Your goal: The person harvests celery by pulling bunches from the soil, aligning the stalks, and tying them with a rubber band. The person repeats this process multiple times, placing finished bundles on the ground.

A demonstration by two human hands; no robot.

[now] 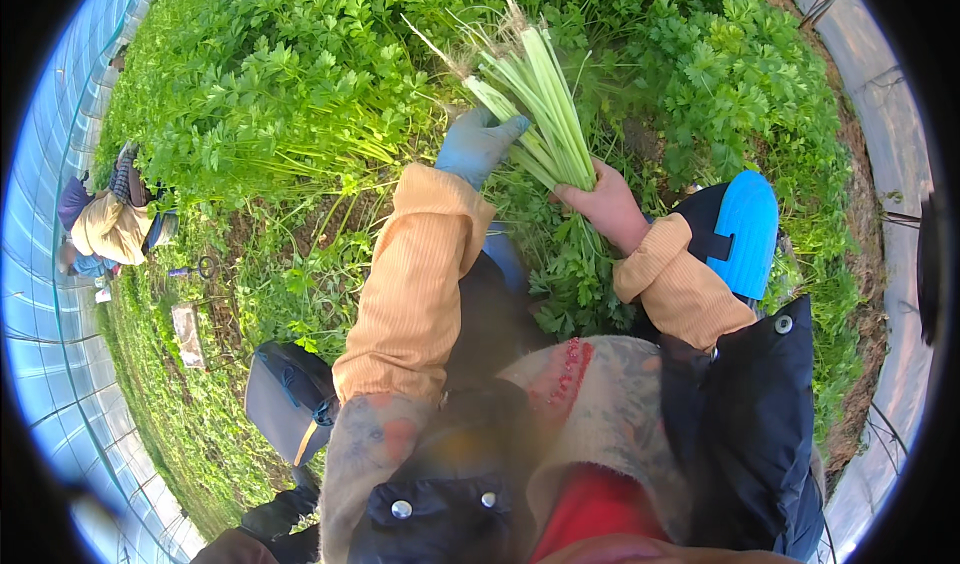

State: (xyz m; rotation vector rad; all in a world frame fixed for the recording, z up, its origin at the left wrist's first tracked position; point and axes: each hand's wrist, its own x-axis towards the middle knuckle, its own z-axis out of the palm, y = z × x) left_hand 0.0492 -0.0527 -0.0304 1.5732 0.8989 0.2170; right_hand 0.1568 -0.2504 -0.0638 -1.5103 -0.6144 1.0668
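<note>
A bunch of pale green celery stalks (553, 114) with roots still on is held up in front of me, its roots pointing away and its leaves hanging towards my lap. My left hand (480, 144), in a blue-grey glove, grips a stalk at the left side of the bunch, with the thumb over it. Bare, my right hand (600, 202) is closed around the lower stalks, just above the leaves. Some thin long roots stick out at the upper left of the bunch.
Dense leafy celery plants (277, 91) grow ahead and at both sides. A blue knee pad (746, 234) is at my right leg. Co-workers (112, 219) bend at the far left. Greenhouse film (892, 129) borders the right, beyond a strip of bare soil (862, 189).
</note>
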